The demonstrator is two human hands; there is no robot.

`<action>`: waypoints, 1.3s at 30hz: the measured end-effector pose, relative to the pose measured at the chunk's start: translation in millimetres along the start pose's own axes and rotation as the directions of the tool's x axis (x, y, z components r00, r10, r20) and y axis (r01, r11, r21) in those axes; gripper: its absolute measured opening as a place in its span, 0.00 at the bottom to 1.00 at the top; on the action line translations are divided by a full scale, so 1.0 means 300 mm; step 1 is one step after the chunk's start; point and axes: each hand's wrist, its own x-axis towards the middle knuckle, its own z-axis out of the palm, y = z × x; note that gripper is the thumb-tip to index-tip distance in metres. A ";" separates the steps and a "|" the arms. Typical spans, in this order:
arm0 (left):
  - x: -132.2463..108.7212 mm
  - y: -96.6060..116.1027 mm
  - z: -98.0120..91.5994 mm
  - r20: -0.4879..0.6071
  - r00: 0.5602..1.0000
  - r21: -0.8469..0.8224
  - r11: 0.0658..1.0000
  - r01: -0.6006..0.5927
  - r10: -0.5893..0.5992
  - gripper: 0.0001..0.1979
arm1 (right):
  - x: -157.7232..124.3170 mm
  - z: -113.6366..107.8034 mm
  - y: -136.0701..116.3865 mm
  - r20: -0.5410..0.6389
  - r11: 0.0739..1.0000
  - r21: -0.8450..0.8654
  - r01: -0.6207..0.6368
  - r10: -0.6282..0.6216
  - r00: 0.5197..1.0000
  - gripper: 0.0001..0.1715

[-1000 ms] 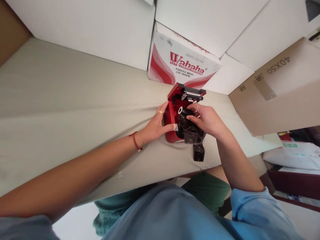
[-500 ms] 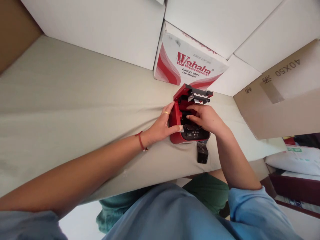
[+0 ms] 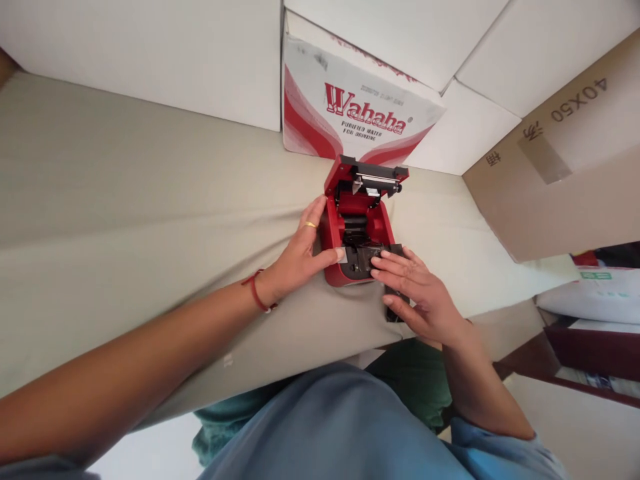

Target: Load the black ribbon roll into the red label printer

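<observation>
A red and black label printer (image 3: 385,223) stands on the cloth-covered table with its lid (image 3: 367,175) raised. Its dark inner compartment shows a black roller (image 3: 354,224). My left hand (image 3: 300,257) grips the printer's left side, fingers along the wall and thumb on the front corner, beside a small pale piece. Over the front right corner, my right hand (image 3: 415,287) is spread with fingers outstretched. Its fingertips touch or hover over a black glossy strip (image 3: 369,259) lying across the front panel. Below that hand is a black block-like piece (image 3: 395,310), partly covered.
Behind the printer stands a white and red Wahaha water carton (image 3: 363,100) among white boxes (image 3: 150,60). A brown cardboard box (image 3: 555,160) stands at the right. Further right, a white sack (image 3: 590,293) lies on dark red shelving (image 3: 595,343).
My right hand has come out of the printer's compartment and moved toward me, to the front right corner. My left hand keeps its grip. The whole view has shifted slightly.
</observation>
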 end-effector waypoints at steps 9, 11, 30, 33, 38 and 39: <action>-0.061 0.156 0.027 0.001 0.849 0.538 0.716 -0.445 0.528 0.38 | -0.033 0.060 0.046 -0.156 0.986 0.024 0.164 -0.158 0.975 0.32; -0.082 0.202 0.058 0.124 0.764 0.596 0.568 -0.567 0.633 0.34 | -0.036 0.060 0.045 -0.176 0.984 0.039 0.173 -0.163 0.971 0.33; -0.102 0.206 0.099 0.243 0.711 0.675 0.412 -0.612 0.660 0.25 | 0.424 -0.030 0.264 -0.466 0.953 0.274 -0.131 0.251 0.848 0.44; -0.100 0.215 0.099 0.250 0.716 0.676 0.412 -0.611 0.651 0.23 | 0.362 -0.024 0.207 -0.523 0.947 0.284 -0.153 0.287 0.803 0.41; -0.101 0.214 0.102 0.244 0.728 0.690 0.412 -0.594 0.641 0.22 | 0.234 0.030 0.168 -0.487 0.957 0.254 -0.143 0.254 0.836 0.35; -0.102 0.211 0.104 0.241 0.729 0.692 0.413 -0.592 0.641 0.22 | 0.216 0.042 0.170 -0.461 0.952 0.270 -0.145 0.260 0.848 0.34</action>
